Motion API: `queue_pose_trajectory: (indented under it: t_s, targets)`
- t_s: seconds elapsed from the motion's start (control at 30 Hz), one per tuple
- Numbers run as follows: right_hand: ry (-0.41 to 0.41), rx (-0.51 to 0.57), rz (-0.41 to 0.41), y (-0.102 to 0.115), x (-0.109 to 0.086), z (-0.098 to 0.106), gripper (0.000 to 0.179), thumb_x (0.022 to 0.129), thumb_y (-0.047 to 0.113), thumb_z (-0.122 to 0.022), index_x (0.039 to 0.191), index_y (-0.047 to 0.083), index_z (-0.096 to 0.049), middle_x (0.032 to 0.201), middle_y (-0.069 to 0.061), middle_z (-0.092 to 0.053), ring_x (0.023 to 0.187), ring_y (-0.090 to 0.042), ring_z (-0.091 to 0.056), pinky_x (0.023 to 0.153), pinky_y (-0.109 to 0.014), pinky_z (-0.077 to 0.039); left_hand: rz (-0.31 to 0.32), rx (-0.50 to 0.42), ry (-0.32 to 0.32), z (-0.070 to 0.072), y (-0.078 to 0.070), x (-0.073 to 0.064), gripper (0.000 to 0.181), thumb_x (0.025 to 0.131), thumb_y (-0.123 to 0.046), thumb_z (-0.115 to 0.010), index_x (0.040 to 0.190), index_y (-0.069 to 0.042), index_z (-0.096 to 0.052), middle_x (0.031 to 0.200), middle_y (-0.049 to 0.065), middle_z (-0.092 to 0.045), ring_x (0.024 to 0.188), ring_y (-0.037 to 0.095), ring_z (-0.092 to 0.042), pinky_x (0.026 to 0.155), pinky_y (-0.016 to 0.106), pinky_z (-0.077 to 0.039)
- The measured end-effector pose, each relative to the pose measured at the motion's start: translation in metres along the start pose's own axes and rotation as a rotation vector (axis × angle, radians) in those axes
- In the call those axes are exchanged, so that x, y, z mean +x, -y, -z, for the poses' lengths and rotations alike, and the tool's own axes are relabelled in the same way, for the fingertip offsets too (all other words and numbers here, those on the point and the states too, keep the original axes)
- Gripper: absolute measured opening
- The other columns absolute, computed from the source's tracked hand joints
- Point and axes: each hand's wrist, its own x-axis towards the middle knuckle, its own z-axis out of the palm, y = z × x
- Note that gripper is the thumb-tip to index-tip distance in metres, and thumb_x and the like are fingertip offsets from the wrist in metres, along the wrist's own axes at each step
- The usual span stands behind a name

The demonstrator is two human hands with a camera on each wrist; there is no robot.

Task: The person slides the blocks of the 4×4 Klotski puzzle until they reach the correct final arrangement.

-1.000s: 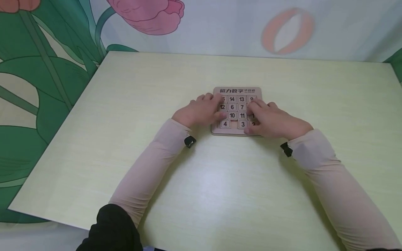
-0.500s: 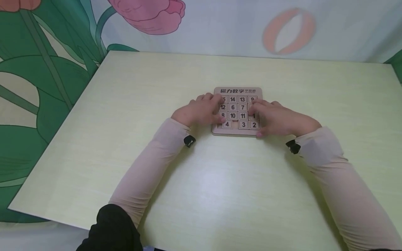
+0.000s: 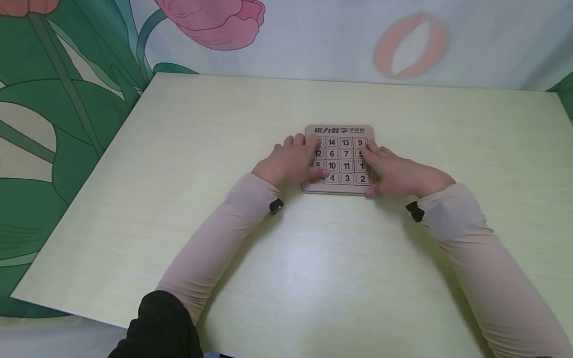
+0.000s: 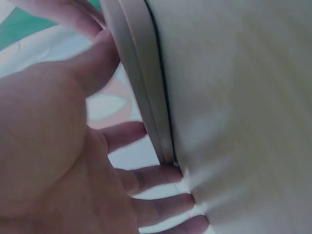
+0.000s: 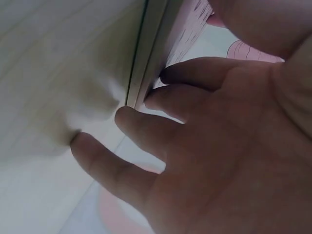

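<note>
A number sliding puzzle (image 3: pixel 337 189) lies flat on the table with numbered square tiles in its frame. My left hand (image 3: pixel 288 163) lies over its left side. The left thumb presses on the 4 tile (image 3: pixel 332 178) in the front row, and a finger touches the 15 tile at the far left corner. At the right edge is my right hand (image 3: pixel 398 173), thumb at the near corner and a fingertip on the 5 tile. In the left wrist view, outstretched fingers meet the puzzle's side (image 4: pixel 146 83) and the table. The right wrist view shows long, loosely spread fingers along the other side (image 5: pixel 151 53).
The pale wooden table (image 3: pixel 313 278) stretches wide around the puzzle. Behind it hangs a backdrop (image 3: pixel 313 40) printed with flowers and leaves. Small black wrist cameras sit at both cuffs, and a dark sleeve (image 3: pixel 158 325) shows at the lower left.
The 4 tile has slid right, up against the 3 tile, with the left thumb moving along. My right hand has shifted right, uncovering the 2 tile and most of the 1 tile.
</note>
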Motion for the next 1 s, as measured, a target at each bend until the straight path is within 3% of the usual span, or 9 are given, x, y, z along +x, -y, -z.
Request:
queue_pose_trajectory:
  t_s: [0.17,0.53,1.0]
  targets:
    - [0.003,-0.004,0.01,-0.001,-0.002,0.001,0.099,0.091,0.014,-0.075,0.157,-0.009,-0.004,0.162,-0.028,0.012,0.149,-0.047,0.001,0.116,-0.061,-0.009,0.005,0.045,-0.007,-0.001,-0.004,0.0,0.061,0.097,-0.059,-0.055,0.133,-0.013,-0.036,0.116,0.011,-0.045,0.106,0.03,-0.045,0.094,0.05,-0.042]
    - [0.012,0.0,0.007,0.0,-0.003,0.003,0.101,0.091,0.015,-0.075,0.158,-0.007,-0.003,0.163,-0.026,0.012,0.149,-0.046,0.001,0.112,-0.069,-0.012,-0.005,0.004,-0.004,0.004,0.002,0.001,0.033,0.107,-0.041,-0.047,0.13,-0.017,-0.041,0.118,0.01,-0.045,0.111,0.034,-0.047,0.097,0.053,-0.04]
    - [0.019,-0.021,-0.014,-0.001,-0.001,0.003,0.1,0.093,0.021,-0.074,0.158,-0.005,-0.003,0.163,-0.025,0.011,0.149,-0.045,0.002,0.102,-0.081,-0.01,-0.012,-0.051,0.066,0.009,0.008,0.002,0.056,0.1,-0.046,-0.06,0.143,-0.017,-0.039,0.121,0.009,-0.046,0.115,0.029,-0.045,0.1,0.052,-0.039]
